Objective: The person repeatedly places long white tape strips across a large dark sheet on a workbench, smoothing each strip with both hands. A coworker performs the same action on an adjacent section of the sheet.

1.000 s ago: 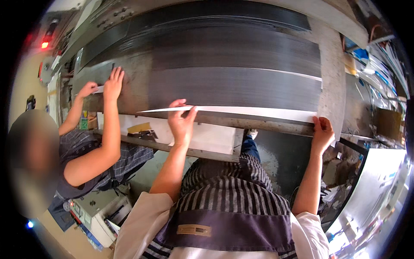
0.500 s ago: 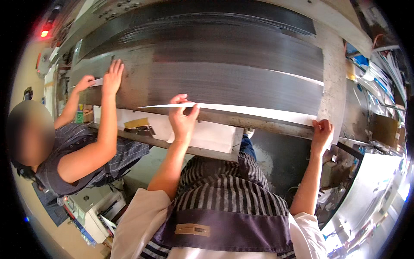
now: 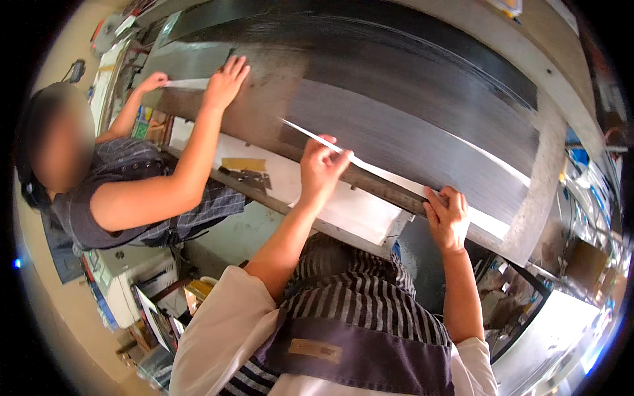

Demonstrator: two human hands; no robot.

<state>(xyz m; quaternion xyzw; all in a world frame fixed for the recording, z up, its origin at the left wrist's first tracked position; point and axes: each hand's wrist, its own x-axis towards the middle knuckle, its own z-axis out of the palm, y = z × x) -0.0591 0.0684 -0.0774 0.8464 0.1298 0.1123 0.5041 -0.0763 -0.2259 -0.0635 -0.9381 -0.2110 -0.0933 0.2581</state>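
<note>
A long, narrow white strip (image 3: 393, 178) runs along the near edge of a dark grey sheet (image 3: 396, 129) on a wide metal table (image 3: 264, 86). I cannot tell whether it is separate or the sheet's turned-up edge. My left hand (image 3: 320, 173) pinches the strip toward its pointed left end, thumb and fingers closed about it. Farther right, my right hand (image 3: 450, 221) has thumb and curled fingers closed at the strip, by the table's front edge. A second white sliver (image 3: 489, 155) shows farther back on the dark surface.
On my left, a co-worker (image 3: 152, 178) reaches over the same table, holding another white strip (image 3: 188, 84). Below the table's front lies a white-covered shelf (image 3: 360, 211) with a yellowish piece (image 3: 244, 164). A cardboard box (image 3: 586, 264) and clutter stand at right.
My view has turned, so the table now slants down to the right. My right hand has moved left along the strip, closer to my left hand, which keeps its pinch.
</note>
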